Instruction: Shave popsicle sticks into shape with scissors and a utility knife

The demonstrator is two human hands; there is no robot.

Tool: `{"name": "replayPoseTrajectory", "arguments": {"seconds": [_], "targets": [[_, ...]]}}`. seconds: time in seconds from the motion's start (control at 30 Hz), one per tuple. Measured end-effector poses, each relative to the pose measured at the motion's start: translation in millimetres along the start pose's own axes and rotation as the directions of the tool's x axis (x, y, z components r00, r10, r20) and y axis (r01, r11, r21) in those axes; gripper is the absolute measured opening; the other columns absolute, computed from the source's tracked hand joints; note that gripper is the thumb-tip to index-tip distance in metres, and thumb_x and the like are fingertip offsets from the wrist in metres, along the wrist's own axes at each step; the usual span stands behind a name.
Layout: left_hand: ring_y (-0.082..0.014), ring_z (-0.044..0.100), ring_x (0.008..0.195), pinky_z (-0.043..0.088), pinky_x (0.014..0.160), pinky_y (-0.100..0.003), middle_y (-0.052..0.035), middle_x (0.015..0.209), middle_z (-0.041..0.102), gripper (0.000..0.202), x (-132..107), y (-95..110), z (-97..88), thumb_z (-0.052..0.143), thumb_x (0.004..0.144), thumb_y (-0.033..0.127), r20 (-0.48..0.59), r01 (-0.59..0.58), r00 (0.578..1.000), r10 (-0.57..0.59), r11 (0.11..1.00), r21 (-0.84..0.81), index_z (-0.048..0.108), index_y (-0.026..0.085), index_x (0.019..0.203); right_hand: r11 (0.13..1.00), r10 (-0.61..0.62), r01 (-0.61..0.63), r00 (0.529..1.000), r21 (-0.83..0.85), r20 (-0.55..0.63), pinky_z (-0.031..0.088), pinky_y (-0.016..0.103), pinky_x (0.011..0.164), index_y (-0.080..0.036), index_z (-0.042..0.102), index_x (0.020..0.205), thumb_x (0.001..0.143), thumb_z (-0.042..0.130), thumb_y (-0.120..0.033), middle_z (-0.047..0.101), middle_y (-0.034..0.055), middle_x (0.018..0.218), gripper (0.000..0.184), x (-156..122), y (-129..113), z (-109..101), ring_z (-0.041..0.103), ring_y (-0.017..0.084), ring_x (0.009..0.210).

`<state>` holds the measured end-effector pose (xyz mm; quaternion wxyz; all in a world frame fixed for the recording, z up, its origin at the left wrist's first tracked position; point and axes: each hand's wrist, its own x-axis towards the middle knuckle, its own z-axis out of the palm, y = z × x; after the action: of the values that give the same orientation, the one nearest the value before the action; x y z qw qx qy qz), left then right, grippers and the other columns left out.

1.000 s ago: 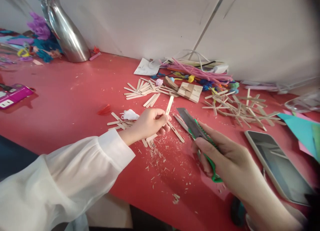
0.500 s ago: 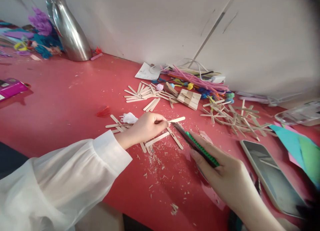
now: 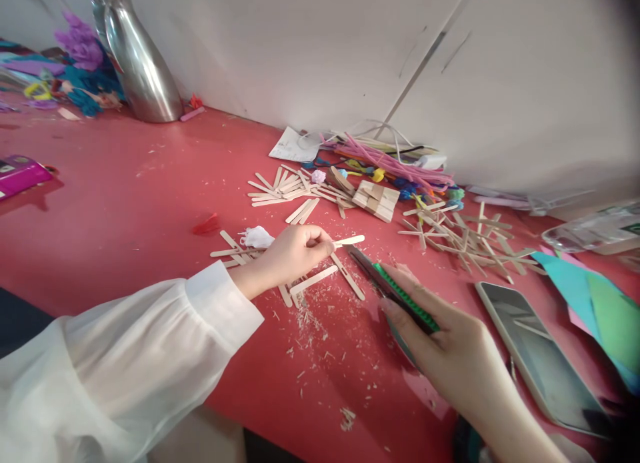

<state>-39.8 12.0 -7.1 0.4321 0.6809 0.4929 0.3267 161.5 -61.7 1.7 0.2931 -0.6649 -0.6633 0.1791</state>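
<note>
Left hand [image 3: 300,253], frame centre: thumb and fingers pinch a wooden craft stick [image 3: 353,239], its free end pointing right. Right hand [image 3: 445,343], right of centre, grips a green box cutter [image 3: 400,292], blade tip just beside the stick, contact not resolvable. Wood shavings [image 3: 311,321] lie scattered below centre, loose craft sticks [image 3: 295,186] above centre, a smartphone [image 3: 543,356] at lower right.

Left hand [image 3: 295,255] pinching a wooden stick [image 3: 353,239]; right hand [image 3: 450,346] gripping a green utility knife [image 3: 404,293], its tip at or just beside the stick. Wood shavings [image 3: 309,319] litter the red bench [image 3: 125,216]; a phone [image 3: 543,356] lies near the right hand.
</note>
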Motion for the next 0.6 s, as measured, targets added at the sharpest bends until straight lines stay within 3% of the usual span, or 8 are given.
{"name": "replayPoseTrajectory", "arguments": {"seconds": [0.13, 0.27, 0.4, 0.5, 0.6], "targets": [[-0.0078, 0.042, 0.051, 0.032, 0.049, -0.021, 0.0031, 0.057, 0.049, 0.017, -1.2, -0.8, 0.8, 0.049, 0.082, 0.028, -0.009, -0.052, 0.999, 0.052, 0.999, 0.009, 0.057, 0.015, 0.073, 1.000, -0.025, 0.025, 0.999, -0.011, 0.025, 0.041, 0.025, 0.033, -0.026, 0.065, 0.111, 0.077, 0.052, -0.045, 0.070, 0.0059, 0.103, 0.041, -1.1, -1.3, 0.0, 0.031, 0.003, 0.028], [-0.0079, 0.042, 0.052, 0.033, 0.050, -0.021, 0.0030, 0.057, 0.050, 0.017, -1.8, -1.5, 1.7, 0.048, 0.082, 0.026, -0.017, -0.096, 0.995, 0.097, 0.995, 0.040, 0.056, 0.015, 0.072, 0.994, -0.089, 0.089, 0.996, -0.062, -0.001, 0.041, 0.025, 0.032, -0.026, 0.065, 0.111, 0.079, 0.052, -0.043, 0.072, 0.0062, 0.093, 0.039, -0.3, 1.0, 0.4, 0.034, 0.005, 0.027], [-0.0073, 0.040, 0.050, 0.031, 0.049, -0.021, 0.0039, 0.054, 0.046, 0.016, -2.0, -2.4, 2.4, 0.047, 0.082, 0.024, -0.030, -0.123, 0.992, 0.125, 0.990, 0.067, 0.056, 0.016, 0.072, 0.985, -0.147, 0.147, 0.989, -0.088, 0.001, 0.047, 0.025, 0.041, -0.025, 0.064, 0.113, 0.081, 0.050, -0.041, 0.072, 0.0061, 0.094, 0.038, 0.9, 3.6, 1.1, 0.033, 0.004, 0.028], [-0.0073, 0.039, 0.050, 0.031, 0.049, -0.022, 0.0041, 0.054, 0.045, 0.016, -2.7, -1.5, 2.1, 0.047, 0.082, 0.024, -0.032, -0.120, 0.992, 0.123, 0.990, 0.079, 0.055, 0.016, 0.071, 0.987, -0.128, 0.128, 0.992, -0.094, 0.012, 0.049, 0.027, 0.044, -0.025, 0.064, 0.113, 0.081, 0.050, -0.043, 0.072, 0.0051, 0.092, 0.039, 0.5, 3.1, 0.9, 0.033, 0.005, 0.028], [-0.0076, 0.041, 0.050, 0.031, 0.050, -0.022, 0.0037, 0.055, 0.047, 0.016, -3.5, 0.9, 1.4, 0.047, 0.082, 0.024, -0.026, -0.088, 0.996, 0.090, 0.992, 0.092, 0.055, 0.015, 0.071, 0.992, -0.091, 0.093, 0.996, -0.081, 0.021, 0.045, 0.027, 0.038, -0.026, 0.064, 0.113, 0.080, 0.050, -0.044, 0.072, 0.0038, 0.092, 0.040, -0.3, 1.3, 0.1, 0.032, 0.005, 0.028]]}}
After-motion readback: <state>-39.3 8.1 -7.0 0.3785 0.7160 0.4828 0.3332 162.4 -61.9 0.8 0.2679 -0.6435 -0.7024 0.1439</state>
